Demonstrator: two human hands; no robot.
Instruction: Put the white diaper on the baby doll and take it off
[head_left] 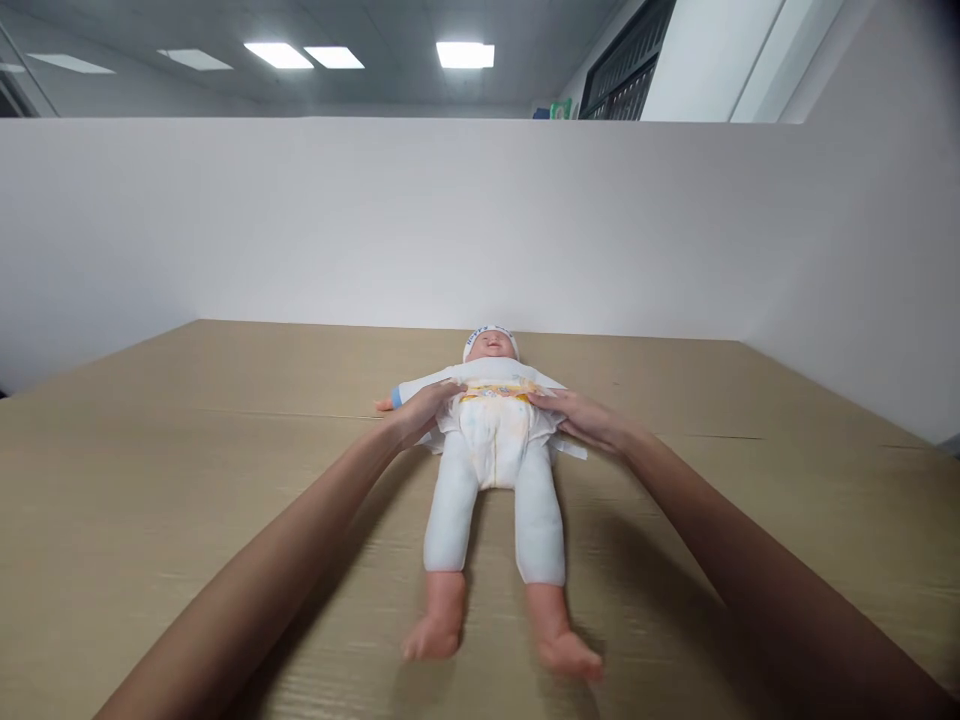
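Note:
A baby doll (448, 530) lies on its back, head away from me and bare feet towards me. It has a white long-sleeved top, white leggings and a white cap (492, 330) with dark lettering. A white diaper (493, 440) with an orange-edged printed waistband covers its hips. My left hand (431, 408) grips the diaper's waist at the left side, its fingertips partly hidden. On the right side my right hand (579, 412) holds the waist edge, thumb on top and the other fingers lower down. A white side tab (573, 450) sticks out loose below my right hand.
The doll lies on a brown cardboard-like table surface (225, 500) with faint seams. White partition walls (480, 220) stand behind and at the sides. Ceiling lights (465, 55) and a dark grille (626, 65) show beyond the back wall.

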